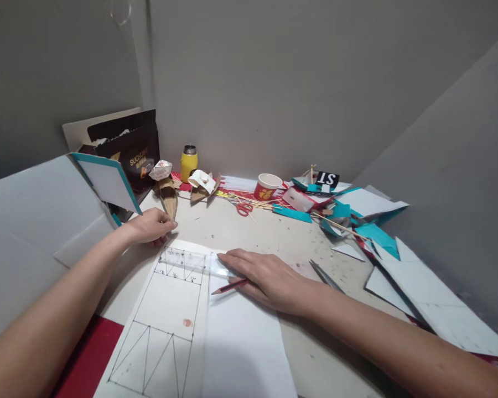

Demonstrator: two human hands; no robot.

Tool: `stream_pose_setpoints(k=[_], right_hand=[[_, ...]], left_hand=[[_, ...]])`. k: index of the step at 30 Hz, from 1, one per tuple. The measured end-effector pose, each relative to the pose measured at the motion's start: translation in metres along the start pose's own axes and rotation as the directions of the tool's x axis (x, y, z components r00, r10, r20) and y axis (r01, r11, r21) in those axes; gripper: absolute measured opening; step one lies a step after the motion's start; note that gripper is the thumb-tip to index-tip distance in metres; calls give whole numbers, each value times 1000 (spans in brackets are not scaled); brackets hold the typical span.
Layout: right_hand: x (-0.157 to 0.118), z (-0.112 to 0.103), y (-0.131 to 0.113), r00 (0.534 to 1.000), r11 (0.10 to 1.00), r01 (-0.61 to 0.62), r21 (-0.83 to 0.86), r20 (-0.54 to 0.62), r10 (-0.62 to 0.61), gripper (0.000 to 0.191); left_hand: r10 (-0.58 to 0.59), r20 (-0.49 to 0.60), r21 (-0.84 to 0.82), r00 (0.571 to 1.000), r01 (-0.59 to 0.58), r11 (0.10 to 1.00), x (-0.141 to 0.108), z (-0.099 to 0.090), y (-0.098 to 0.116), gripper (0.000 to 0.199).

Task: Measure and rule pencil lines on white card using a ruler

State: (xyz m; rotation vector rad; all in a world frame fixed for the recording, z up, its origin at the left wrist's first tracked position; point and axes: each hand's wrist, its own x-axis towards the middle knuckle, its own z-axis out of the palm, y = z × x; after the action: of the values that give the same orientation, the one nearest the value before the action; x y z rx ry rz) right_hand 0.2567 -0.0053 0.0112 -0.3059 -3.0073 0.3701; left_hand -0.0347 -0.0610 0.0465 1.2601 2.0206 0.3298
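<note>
A sheet of white paper [240, 342] lies in front of me, its left half drawn with pencil lines, rectangles and zigzag triangles. Across its upper part rests a clear ruler [218, 266]. My right hand [269, 279] lies over the ruler's right end, with a dark red pencil [230, 286] held under its fingers, tip pointing left. Beyond the paper's upper left corner is my left hand [151, 226], fingers curled together beside a folded brown cardboard piece [166, 199]. What those fingers hold, if anything, is hidden.
At the back stand a yellow bottle [189, 165], a red paper cup [267, 187] and a dark box [130, 152]. Red-handled scissors [244, 209] lie before the cup. Dark scissor blades [326, 275] lie beyond my right forearm. Card scraps [435, 287] and sticks cover the right side.
</note>
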Motion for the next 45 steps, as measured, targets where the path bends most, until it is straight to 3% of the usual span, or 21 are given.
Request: stream_pose_setpoints(k=[6, 9, 12, 16, 20, 23, 27, 37, 42, 45], right_hand=[[-3, 4, 5, 995, 995, -56, -78, -87, 49, 52], [-19, 2, 1, 979, 975, -142, -168, -170, 114, 60], [-42, 3, -8, 969, 965, -133, -226, -234, 79, 58], [-68, 14, -26, 985, 981, 20, -191, -167, -52, 49], [-82, 25, -34, 996, 982, -14, -187, -94, -4, 46], [-89, 23, -35, 997, 981, -43, -190, -68, 30, 45], [-96, 15, -35, 998, 978, -55, -202, -37, 49, 45], [-115, 18, -33, 995, 971, -91, -222, -58, 80, 45], [-129, 15, -33, 990, 973, -131, -191, -80, 118, 43], [-122, 6, -28, 976, 975, -202, -95, -99, 193, 36]], left_hand=[[30, 18, 179, 999, -32, 983, 1, -1, 0, 33], [65, -60, 324, 996, -42, 945, -4, -4, 5, 35], [138, -144, 476, 980, -53, 878, -19, -2, 19, 35], [320, -109, 616, 941, -189, 765, -50, 21, 47, 34], [442, 81, 668, 893, -378, 641, -77, 61, 64, 32], [445, 155, 697, 882, -417, 583, -84, 85, 61, 44], [388, 165, 740, 907, -374, 559, -83, 98, 47, 63], [360, 118, 749, 925, -321, 579, -89, 97, 15, 70], [358, 97, 747, 929, -306, 591, -90, 97, 13, 68], [369, 88, 748, 925, -306, 589, -90, 97, 14, 68]])
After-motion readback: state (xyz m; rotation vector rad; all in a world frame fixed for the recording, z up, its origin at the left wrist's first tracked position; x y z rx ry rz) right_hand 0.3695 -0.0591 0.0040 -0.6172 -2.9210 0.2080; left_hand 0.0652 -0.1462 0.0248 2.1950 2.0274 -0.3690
